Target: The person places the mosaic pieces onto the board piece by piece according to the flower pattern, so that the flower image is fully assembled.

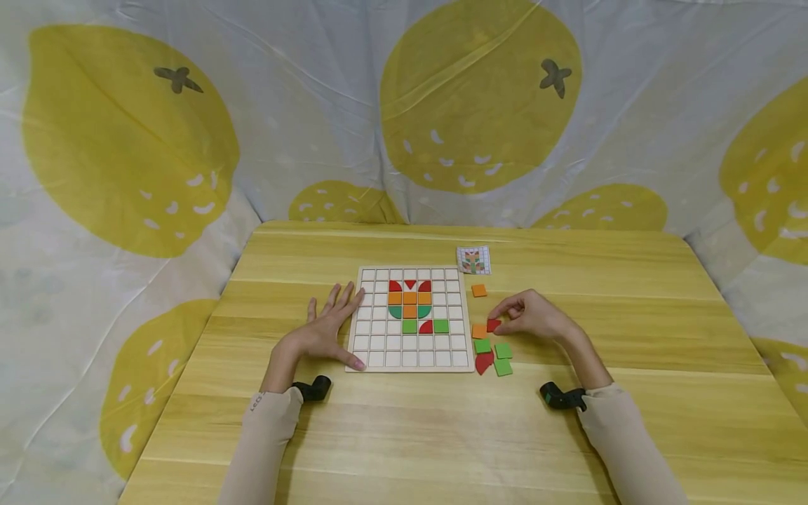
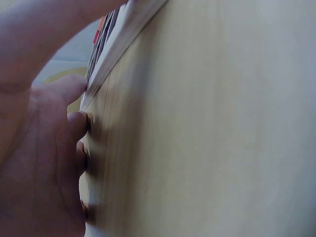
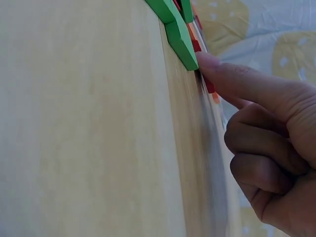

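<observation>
A pale gridded wooden board [image 1: 379,359] lies flat on the table, with a tulip-like pattern of red, orange and green tiles on it. My left hand [image 1: 323,330] spreads its fingers along the board's left side, the thumb at the near left corner and a fingertip at the upper left edge. Right of the board, my right hand [image 1: 533,317] pinches a red tile [image 1: 494,325] between thumb and index finger. Its other fingers are curled, as the right wrist view shows. Beside that tile lies an orange tile [image 1: 480,331]; green tiles [image 1: 503,367] are nearer the table's front.
A small printed pattern card [image 1: 473,260] lies past the board's far right corner. Between card and hand is another orange tile [image 1: 479,290]. A red rounded tile [image 1: 484,363] lies among the green ones. Lemon-printed cloth [image 1: 353,105] hangs behind the table [image 1: 416,435].
</observation>
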`<state>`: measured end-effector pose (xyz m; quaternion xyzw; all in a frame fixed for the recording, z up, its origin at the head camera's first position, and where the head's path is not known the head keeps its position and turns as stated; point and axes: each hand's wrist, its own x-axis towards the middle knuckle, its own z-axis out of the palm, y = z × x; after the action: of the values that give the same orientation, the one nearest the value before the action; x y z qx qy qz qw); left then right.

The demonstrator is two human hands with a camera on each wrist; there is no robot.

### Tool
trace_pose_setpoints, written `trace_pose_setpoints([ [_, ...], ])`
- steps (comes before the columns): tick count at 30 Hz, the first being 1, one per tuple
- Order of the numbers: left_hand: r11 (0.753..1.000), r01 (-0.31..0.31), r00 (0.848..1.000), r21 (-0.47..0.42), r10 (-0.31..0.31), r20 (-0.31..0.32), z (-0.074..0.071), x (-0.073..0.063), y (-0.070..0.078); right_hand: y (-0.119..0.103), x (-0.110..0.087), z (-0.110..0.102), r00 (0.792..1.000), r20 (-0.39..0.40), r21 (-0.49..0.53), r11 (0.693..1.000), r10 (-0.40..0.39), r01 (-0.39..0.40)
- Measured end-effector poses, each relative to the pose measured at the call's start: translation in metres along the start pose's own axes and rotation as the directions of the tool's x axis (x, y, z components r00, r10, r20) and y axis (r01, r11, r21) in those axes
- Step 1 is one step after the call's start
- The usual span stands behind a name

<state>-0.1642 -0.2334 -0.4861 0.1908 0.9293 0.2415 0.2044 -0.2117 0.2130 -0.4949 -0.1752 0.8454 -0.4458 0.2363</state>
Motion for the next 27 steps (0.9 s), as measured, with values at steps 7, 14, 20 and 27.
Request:
trace_pose_setpoints([
  [7,1.000,-0.002,1.000,0.005,0.002,-0.003,0.000,0.001,-0.001,-0.012,0.002,0.007,0.999,-0.046,0.008,1.000,-0.018,0.018],
  [14,1.000,-0.006,1.000,0.005,0.006,0.000,0.001,0.002,-0.002,-0.037,0.013,0.040,0.998,0.025,0.050,0.997,-0.057,0.055],
  [20,1.000,-0.013,1.000,-0.010,0.013,-0.005,0.001,0.001,-0.002,-0.052,0.021,0.065,0.991,0.082,0.035,0.994,-0.103,0.100],
  [27,1.000,-0.012,1.000,-0.008,0.012,-0.001,0.001,0.001,-0.001,-0.054,0.023,0.071,0.992,0.068,0.041,0.994,-0.109,0.106],
])
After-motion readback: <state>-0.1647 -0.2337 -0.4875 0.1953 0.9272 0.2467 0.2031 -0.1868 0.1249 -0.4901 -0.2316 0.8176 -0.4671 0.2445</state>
